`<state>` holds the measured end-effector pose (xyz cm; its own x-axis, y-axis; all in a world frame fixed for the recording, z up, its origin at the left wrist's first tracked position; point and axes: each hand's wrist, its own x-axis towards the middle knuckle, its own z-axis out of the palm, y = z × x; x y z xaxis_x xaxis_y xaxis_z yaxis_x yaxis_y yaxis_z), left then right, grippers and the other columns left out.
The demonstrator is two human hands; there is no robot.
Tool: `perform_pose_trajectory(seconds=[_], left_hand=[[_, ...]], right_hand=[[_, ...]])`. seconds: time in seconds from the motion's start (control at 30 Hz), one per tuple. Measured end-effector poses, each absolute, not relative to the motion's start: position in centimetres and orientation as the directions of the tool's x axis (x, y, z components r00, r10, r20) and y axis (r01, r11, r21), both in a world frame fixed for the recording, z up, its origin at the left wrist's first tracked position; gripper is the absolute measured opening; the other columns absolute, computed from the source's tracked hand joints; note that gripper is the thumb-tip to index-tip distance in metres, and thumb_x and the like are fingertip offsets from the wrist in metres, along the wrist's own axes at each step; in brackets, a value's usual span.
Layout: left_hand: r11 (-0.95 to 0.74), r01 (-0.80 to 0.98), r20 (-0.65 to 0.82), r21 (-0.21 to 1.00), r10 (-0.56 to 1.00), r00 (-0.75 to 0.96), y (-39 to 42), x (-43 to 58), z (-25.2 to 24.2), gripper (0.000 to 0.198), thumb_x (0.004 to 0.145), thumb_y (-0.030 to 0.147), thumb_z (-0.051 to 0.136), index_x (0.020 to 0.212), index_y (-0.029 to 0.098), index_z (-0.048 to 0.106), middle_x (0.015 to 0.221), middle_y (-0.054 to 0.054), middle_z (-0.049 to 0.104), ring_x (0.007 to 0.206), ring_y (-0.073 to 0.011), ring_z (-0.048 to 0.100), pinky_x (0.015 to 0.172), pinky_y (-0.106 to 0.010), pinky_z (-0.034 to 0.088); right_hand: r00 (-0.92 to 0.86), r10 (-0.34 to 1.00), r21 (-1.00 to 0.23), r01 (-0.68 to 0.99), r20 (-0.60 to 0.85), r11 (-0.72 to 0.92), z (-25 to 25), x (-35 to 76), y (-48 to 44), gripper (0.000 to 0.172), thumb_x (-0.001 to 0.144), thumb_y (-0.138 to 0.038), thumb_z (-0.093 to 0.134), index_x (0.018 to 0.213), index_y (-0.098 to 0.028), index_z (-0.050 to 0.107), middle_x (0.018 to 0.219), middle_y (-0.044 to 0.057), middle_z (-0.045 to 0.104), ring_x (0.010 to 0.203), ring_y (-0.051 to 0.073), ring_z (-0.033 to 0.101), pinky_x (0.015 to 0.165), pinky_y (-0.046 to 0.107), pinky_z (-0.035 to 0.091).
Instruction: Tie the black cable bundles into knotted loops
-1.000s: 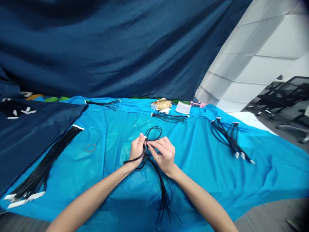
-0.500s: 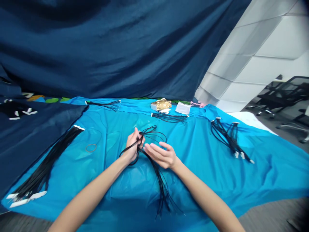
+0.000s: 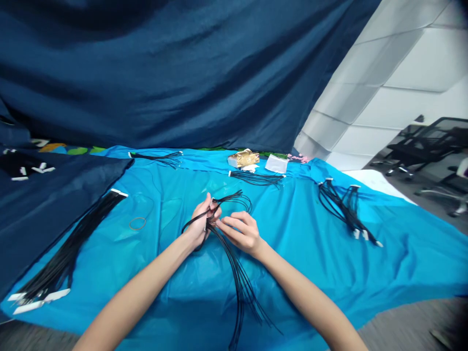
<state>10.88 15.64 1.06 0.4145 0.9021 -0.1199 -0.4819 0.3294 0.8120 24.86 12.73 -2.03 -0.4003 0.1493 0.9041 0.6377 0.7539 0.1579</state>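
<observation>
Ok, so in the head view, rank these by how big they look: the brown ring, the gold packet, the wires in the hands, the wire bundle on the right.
1. Wires in the hands, perhaps enlarged by nearness
2. Right wire bundle
3. Gold packet
4. Brown ring

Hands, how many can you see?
2: the left hand holds black cables over the blue cloth, and the right hand is just beside it. No others show.

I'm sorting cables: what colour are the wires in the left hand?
The wires in the left hand are black; head view.
</observation>
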Motion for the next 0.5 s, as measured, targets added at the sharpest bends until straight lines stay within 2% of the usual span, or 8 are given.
perform_pose_trajectory(seconds=[0.13, 0.27, 0.5], left_hand=[[0.459, -0.509, -0.181, 0.728, 0.845, 0.503, 15.2, 11.1, 1.6, 0.045, 0.075, 0.056, 0.052, 0.061, 0.017, 0.035, 0.045, 0.006, 0.038, 0.034, -0.0033, 0.03, 0.033, -0.014, 0.026], [0.568, -0.514, -0.217, 0.643, 0.778, 0.589, 15.1, 11.1, 1.9, 0.044, 0.079, 0.053, 0.048, 0.06, 0.016, 0.033, 0.043, 0.007, 0.035, 0.03, -0.0024, 0.026, 0.029, -0.012, 0.024], [0.6, -0.507, -0.171, 0.619, 0.733, 0.658, 15.2, 11.1, 1.3, 0.044, 0.08, 0.052, 0.047, 0.059, 0.016, 0.033, 0.042, 0.007, 0.033, 0.029, -0.0015, 0.024, 0.027, -0.01, 0.02]], right_hand=[[-0.306, 0.152, 0.089, 0.649, 0.94, 0.756, -1.7, 24.1, 12.4, 0.015, 0.074, -0.017, 0.066, 0.089, -0.021, 0.066, 0.08, 0.0, 0.069, 0.076, 0.013, 0.056, 0.062, 0.026, 0.05], [-0.29, 0.166, 0.061, 0.637, 0.942, 0.768, -1.6, 23.8, 12.1, 0.015, 0.074, -0.016, 0.066, 0.087, -0.021, 0.065, 0.079, 0.0, 0.069, 0.077, 0.013, 0.057, 0.063, 0.026, 0.049], [-0.317, 0.152, 0.098, 0.65, 0.936, 0.753, -2.0, 23.6, 12.0, 0.009, 0.076, -0.018, 0.064, 0.082, -0.025, 0.065, 0.078, -0.002, 0.069, 0.079, 0.013, 0.059, 0.062, 0.028, 0.048]])
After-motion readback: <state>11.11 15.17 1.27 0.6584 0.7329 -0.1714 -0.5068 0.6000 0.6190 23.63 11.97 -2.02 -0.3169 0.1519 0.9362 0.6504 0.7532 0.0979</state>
